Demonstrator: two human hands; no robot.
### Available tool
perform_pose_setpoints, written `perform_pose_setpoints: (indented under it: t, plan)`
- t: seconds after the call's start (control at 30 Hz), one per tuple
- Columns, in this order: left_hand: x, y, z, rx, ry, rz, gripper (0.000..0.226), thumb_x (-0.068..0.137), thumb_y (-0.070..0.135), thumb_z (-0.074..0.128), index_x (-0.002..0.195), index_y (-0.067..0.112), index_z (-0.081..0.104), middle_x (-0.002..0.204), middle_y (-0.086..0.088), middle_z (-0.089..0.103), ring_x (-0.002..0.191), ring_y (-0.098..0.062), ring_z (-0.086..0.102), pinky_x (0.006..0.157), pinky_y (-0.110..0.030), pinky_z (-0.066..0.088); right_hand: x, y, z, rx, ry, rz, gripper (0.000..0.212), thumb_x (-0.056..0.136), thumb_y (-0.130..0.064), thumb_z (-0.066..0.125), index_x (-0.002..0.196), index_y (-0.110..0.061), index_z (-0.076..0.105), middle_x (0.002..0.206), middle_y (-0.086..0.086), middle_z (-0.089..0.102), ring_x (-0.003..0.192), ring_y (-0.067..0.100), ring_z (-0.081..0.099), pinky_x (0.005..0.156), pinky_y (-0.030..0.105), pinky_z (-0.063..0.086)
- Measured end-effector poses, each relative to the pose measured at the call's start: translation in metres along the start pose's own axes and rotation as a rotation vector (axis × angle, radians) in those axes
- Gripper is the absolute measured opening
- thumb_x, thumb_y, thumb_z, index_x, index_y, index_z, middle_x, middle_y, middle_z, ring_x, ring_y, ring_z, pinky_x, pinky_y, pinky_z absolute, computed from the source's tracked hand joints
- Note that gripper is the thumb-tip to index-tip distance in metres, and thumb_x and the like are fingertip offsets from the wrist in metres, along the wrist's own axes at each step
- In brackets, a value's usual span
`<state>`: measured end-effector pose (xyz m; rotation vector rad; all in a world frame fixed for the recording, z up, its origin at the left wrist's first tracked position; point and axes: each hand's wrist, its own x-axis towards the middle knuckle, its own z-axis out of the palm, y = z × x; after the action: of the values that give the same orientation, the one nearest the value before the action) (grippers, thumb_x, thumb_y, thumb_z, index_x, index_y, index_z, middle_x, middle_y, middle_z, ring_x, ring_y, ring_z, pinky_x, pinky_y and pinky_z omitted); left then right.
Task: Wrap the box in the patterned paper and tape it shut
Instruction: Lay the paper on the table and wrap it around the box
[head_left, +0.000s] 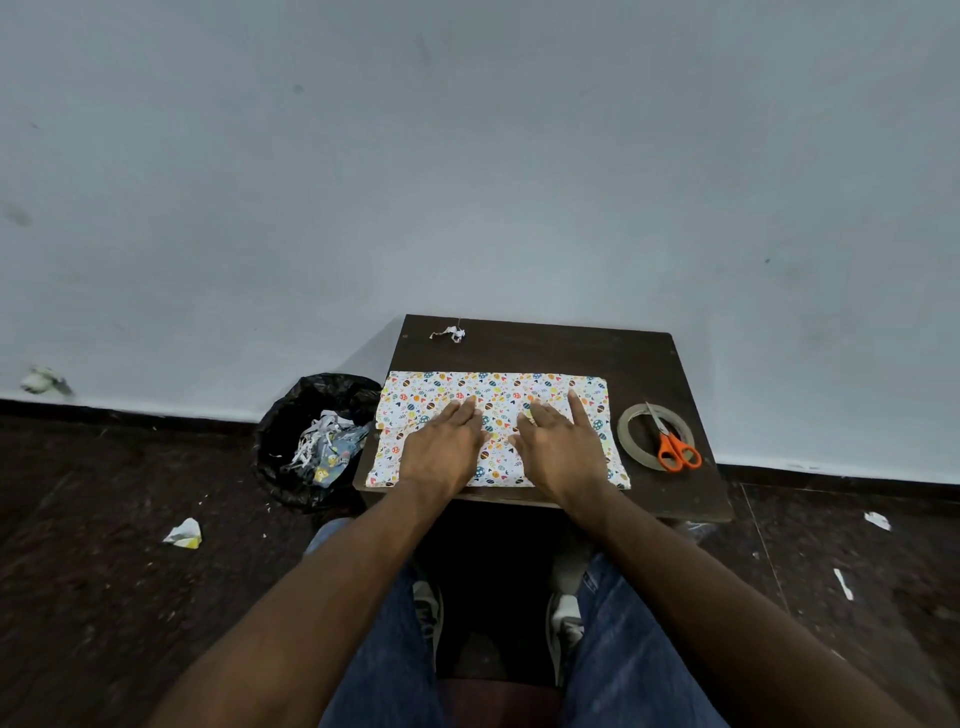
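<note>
Patterned paper (496, 426) lies across the counter (561, 343), both hands flat on it: left hand (441, 447) and right hand (563, 449) press with straight fingers. The box is presumably beneath, hidden. Easing pressure could let the fold spring open. Tape roll (631, 415) and scissors (675, 447) sit right; a bin (291, 415) stands left.

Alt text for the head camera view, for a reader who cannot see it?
Both hands, left and right, press flat on patterned paper spread on a small dark table. Orange scissors lie across a tape roll at right; a black bin stands at left.
</note>
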<state>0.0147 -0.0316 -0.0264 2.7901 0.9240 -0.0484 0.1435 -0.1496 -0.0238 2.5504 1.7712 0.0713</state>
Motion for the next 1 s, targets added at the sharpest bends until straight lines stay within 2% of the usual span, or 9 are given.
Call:
perform_pose_setpoints:
  t: [0.13,0.23,0.27,0.37,0.47,0.53,0.67,0.87,1.0]
  plan:
    - [-0.002,-0.001,0.0,-0.002,-0.004,0.001,0.045,0.107,0.039,0.029,0.147,0.021,0.038,0.162,0.007,0.022,0.15,-0.013,0.016,0.108,-0.046,0.042,-0.005,0.004,-0.009,-0.025,-0.019,-0.028,0.046,0.104,-0.04,0.035,0.131,-0.013,0.061,0.146,0.01,0.051,0.137,0.025,0.046,0.121,0.055,0.001]
    - [-0.003,-0.001,0.001,0.021,0.011,0.012,0.044,0.106,0.039,0.028,0.144,0.02,0.04,0.161,0.007,0.024,0.149,-0.013,0.017,0.103,-0.045,0.045,0.009,0.004,-0.021,-0.013,-0.028,-0.015,0.043,0.103,-0.036,0.035,0.121,-0.013,0.066,0.136,0.008,0.059,0.128,0.025,0.054,0.122,0.052,0.009]
    - [-0.003,-0.002,0.002,0.029,0.015,0.015,0.044,0.106,0.039,0.028,0.144,0.02,0.041,0.161,0.007,0.025,0.149,-0.013,0.018,0.101,-0.045,0.046,0.015,0.004,-0.023,0.015,-0.032,-0.033,0.042,0.104,-0.034,0.035,0.127,-0.013,0.062,0.141,0.008,0.055,0.131,0.025,0.051,0.122,0.05,0.012]
    - [-0.003,-0.003,0.006,0.061,0.039,0.016,0.046,0.106,0.04,0.028,0.145,0.019,0.04,0.159,0.006,0.029,0.148,-0.014,0.021,0.098,-0.043,0.048,0.036,0.001,-0.023,0.216,-0.103,-0.087,0.049,0.107,-0.036,0.029,0.148,-0.012,0.039,0.16,0.007,0.029,0.149,0.024,0.024,0.12,0.048,0.017]
    - [-0.005,-0.002,0.007,0.06,0.066,-0.001,0.044,0.106,0.037,0.031,0.146,0.02,0.038,0.154,0.006,0.036,0.144,-0.016,0.031,0.083,-0.044,0.054,0.056,-0.013,-0.024,0.347,-0.255,-0.028,0.064,0.105,-0.052,0.018,0.156,-0.015,0.021,0.166,0.002,0.008,0.153,0.018,0.005,0.122,0.049,0.005]
    - [-0.006,-0.003,0.006,0.053,0.079,-0.003,0.044,0.104,0.031,0.032,0.146,0.02,0.039,0.153,0.004,0.038,0.141,-0.015,0.036,0.076,-0.042,0.054,0.062,-0.023,-0.021,0.339,-0.288,-0.006,0.07,0.102,-0.059,0.012,0.158,-0.017,0.015,0.166,-0.001,0.003,0.153,0.015,0.0,0.122,0.05,-0.002]
    - [-0.006,-0.003,0.007,0.091,0.087,0.031,0.046,0.106,0.035,0.029,0.148,0.02,0.038,0.155,0.007,0.035,0.148,-0.012,0.023,0.08,-0.039,0.053,0.058,-0.02,-0.01,0.246,-0.208,0.026,0.073,0.099,-0.06,0.004,0.158,-0.019,0.015,0.166,-0.004,0.007,0.152,0.012,0.002,0.12,0.055,-0.011]
    - [-0.006,-0.002,0.004,0.09,0.04,0.019,0.05,0.107,0.042,0.02,0.151,0.022,0.033,0.162,0.01,0.018,0.15,-0.01,0.013,0.098,-0.044,0.05,0.039,0.025,-0.001,0.195,-0.087,0.107,0.084,0.094,-0.065,-0.005,0.154,-0.017,0.027,0.163,0.001,0.022,0.152,0.016,0.014,0.119,0.055,-0.012]
    - [-0.005,-0.001,0.004,0.086,0.029,0.004,0.05,0.107,0.042,0.02,0.151,0.022,0.032,0.163,0.01,0.017,0.15,-0.01,0.012,0.098,-0.045,0.05,0.036,0.036,-0.004,0.151,-0.138,0.145,0.068,0.102,-0.055,0.007,0.156,-0.016,0.021,0.165,0.002,0.017,0.152,0.018,0.011,0.117,0.053,-0.014]
